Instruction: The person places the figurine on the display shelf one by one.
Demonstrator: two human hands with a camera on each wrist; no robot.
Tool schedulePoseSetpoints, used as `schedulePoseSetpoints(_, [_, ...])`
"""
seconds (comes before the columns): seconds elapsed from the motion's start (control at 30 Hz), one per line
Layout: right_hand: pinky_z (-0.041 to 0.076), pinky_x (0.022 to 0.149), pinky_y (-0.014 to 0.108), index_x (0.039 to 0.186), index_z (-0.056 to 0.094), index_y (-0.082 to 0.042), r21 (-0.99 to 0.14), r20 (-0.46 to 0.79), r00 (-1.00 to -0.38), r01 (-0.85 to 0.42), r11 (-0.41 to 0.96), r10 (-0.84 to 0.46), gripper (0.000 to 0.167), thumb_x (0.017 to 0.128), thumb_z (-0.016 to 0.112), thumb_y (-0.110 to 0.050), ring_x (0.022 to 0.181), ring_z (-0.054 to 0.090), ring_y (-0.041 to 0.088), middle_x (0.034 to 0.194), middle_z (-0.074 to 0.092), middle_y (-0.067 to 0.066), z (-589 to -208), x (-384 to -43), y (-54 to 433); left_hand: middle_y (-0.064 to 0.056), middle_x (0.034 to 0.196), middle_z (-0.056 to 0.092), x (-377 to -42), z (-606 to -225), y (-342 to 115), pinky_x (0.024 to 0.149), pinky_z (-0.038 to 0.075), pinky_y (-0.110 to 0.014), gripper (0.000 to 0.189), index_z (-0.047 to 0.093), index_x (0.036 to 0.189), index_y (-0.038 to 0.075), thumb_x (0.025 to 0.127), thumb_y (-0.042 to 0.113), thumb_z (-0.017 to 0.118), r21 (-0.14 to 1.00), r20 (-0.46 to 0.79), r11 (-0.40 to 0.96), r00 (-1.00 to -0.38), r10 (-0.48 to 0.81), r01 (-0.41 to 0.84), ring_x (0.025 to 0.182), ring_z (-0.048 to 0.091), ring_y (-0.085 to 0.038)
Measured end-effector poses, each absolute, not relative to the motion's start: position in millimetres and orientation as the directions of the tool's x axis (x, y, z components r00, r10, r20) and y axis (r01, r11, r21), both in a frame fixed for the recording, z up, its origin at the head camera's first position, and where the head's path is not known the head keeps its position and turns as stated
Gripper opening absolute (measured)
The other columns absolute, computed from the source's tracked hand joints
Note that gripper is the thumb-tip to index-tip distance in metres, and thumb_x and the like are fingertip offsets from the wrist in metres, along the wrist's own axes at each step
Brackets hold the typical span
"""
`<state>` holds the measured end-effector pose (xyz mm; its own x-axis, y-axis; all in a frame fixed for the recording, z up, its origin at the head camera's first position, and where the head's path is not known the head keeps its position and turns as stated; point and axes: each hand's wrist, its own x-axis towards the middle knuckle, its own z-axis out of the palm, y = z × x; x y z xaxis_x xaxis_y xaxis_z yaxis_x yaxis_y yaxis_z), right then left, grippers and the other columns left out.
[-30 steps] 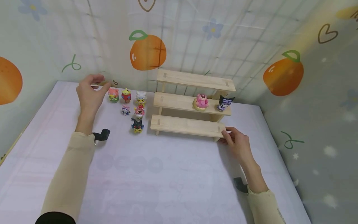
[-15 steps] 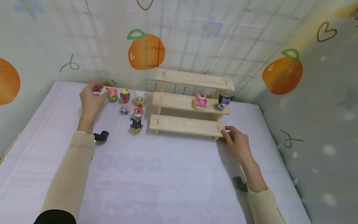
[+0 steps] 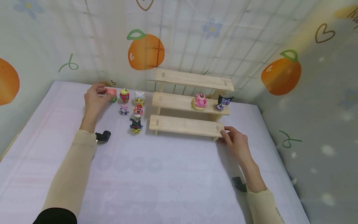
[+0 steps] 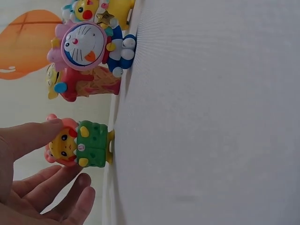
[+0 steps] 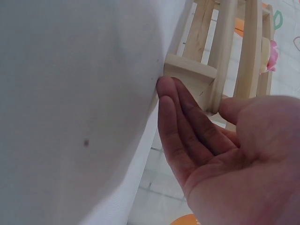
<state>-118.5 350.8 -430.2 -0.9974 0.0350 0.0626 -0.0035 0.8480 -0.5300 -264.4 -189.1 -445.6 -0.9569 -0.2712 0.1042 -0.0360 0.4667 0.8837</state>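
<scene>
My left hand (image 3: 96,101) is at the back left of the table, thumb and fingers around the head of a figurine (image 4: 92,144) with a pink hood and green body. The figurine stands on the table, and in the left wrist view the thumb touches one side of its hood while a finger lies against the other. At the right end of the lowest step of a three-tier wooden display stand (image 3: 185,125), my right hand (image 3: 237,143) grips the board, thumb at its edge and fingers below. A pink bear figurine (image 3: 200,101) and a black-eared figurine (image 3: 223,102) sit on the middle step.
Close to the left hand stand a red-clothed figurine (image 3: 124,95), a white-hooded one (image 3: 139,97), a small pink and blue one (image 3: 124,109), a red and pink one (image 3: 138,111) and a black-hooded one (image 3: 135,125). A printed curtain (image 3: 184,37) hangs behind the table.
My left hand has come down and to the right, from beside the pink-hooded figurine to around its head. The right hand stays at the stand's lowest step.
</scene>
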Motion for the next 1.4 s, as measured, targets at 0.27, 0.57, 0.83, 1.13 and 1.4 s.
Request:
schedulePoseSetpoints(0.27, [0.060,0.087,0.053,0.141,0.057,0.005,-0.534,0.058,-0.998,0.002,0.845,0.038,0.049,0.112,0.053,-0.034,0.089,0.075,0.031,0.107,0.077,0.024,-431,-118,347,-0.024,0.120,0.075,-265,-447,-190,0.077,0.042,-0.018,0.047,0.065,0.128,-0.001,0.088,0.017,0.083,0.870,0.147,0.493,-0.950,-0.276,-0.008,0.085,0.063,-0.007])
schedulePoseSetpoints(0.57, [0.061,0.087,0.052,0.143,0.056,0.004,-0.538,0.046,-0.998,0.014,0.843,0.046,0.050,0.112,0.052,-0.035,0.089,0.075,0.031,0.108,0.077,0.024,-431,-118,346,-0.022,0.118,0.076,-264,-443,-191,0.076,0.043,-0.014,0.040,0.070,0.123,-0.001,0.088,0.014,0.082,0.869,0.166,0.495,-0.935,-0.313,-0.011,0.076,0.055,0.002])
schedulePoseSetpoints(0.83, [0.059,0.091,0.054,0.144,0.055,0.004,-0.535,0.025,-0.998,0.034,0.844,0.056,0.051,0.112,0.052,-0.036,0.092,0.074,0.032,0.111,0.076,0.025,-427,-117,347,-0.022,0.113,0.078,-257,-421,-185,0.073,0.045,-0.010,0.040,0.073,0.121,-0.001,0.087,0.018,0.083,0.874,0.238,0.483,-0.913,-0.332,0.053,0.073,0.056,0.007])
schedulePoseSetpoints(1.13, [0.059,0.089,0.052,0.143,0.055,0.005,-0.531,0.033,-0.998,0.023,0.847,0.048,0.052,0.112,0.052,-0.036,0.090,0.074,0.032,0.109,0.076,0.025,-427,-117,349,-0.019,0.110,0.078,-242,-396,-173,0.075,0.048,-0.011,0.041,0.074,0.119,0.003,0.087,0.025,0.086,0.881,0.281,0.461,-0.902,-0.328,0.107,0.075,0.059,0.005])
schedulePoseSetpoints(1.4, [0.059,0.087,0.050,0.143,0.056,0.005,-0.528,0.036,-0.998,0.023,0.849,0.049,0.051,0.112,0.052,-0.035,0.088,0.074,0.031,0.106,0.077,0.024,-430,-119,349,-0.019,0.109,0.078,-227,-377,-149,0.078,0.052,-0.012,0.039,0.074,0.118,0.003,0.087,0.024,0.085,0.886,0.322,0.425,-0.907,-0.273,0.187,0.082,0.067,-0.007])
